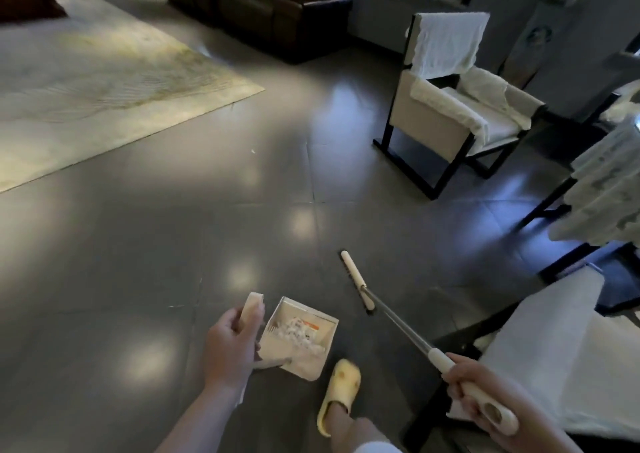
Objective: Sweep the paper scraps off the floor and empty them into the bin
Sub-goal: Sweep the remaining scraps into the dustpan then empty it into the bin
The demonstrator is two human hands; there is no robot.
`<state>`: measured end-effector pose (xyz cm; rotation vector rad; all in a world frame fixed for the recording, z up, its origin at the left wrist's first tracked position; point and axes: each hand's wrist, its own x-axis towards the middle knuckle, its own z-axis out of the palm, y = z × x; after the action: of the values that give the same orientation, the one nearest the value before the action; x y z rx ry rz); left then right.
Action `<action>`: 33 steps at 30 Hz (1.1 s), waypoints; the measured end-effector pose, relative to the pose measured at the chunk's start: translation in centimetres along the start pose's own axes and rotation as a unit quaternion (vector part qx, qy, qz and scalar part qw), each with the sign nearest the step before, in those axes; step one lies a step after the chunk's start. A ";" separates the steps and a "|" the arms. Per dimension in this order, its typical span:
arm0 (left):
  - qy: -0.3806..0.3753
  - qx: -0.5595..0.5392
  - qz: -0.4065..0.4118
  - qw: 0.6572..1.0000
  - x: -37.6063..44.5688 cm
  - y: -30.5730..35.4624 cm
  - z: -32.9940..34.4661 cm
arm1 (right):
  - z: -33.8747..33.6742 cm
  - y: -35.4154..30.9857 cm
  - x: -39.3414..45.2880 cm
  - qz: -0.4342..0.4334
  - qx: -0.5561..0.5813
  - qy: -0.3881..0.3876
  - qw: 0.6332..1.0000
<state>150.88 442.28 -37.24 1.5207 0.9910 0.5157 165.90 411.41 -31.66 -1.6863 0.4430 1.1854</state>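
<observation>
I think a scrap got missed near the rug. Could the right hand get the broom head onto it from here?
Probably not without stepping forward. The right hand holds the broom, whose head sits well short of the white scrap. Bare floor lies between; nothing blocks it.

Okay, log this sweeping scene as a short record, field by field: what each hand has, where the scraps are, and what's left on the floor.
left hand: grips the dustpan handle
right hand: grips the broom handle
dustpan: holds paper scraps
broom head: on the floor, apart from the dustpan
stray scrap: one small white bit near the rug
bin: not in view
</observation>
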 end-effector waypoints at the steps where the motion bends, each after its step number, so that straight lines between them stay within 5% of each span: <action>1: 0.005 -0.007 -0.001 1.000 0.8 0.5 0.2 | -0.3 -1.2 0.9 0.004 0.020 0.000 1.000; 6: 0.053 -0.009 -0.006 0.999 7.2 2.9 2.8 | -2.0 -10.2 7.3 0.047 0.091 -0.028 0.994; 12: 0.086 0.021 0.012 0.996 16.5 7.4 6.7 | -2.6 -21.2 12.1 0.037 0.031 -0.035 0.998; 20: 0.138 -0.008 0.023 0.990 26.7 11.0 8.7 | 1.5 -32.6 18.3 -0.030 0.016 0.044 0.998; 33: -0.057 0.004 0.037 0.998 51.3 16.8 14.1 | 6.6 -45.0 26.0 -0.010 0.134 0.186 0.973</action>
<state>194.68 476.81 -34.97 1.5822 0.8515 0.4718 207.60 443.11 -31.42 -1.6692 0.7782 0.7526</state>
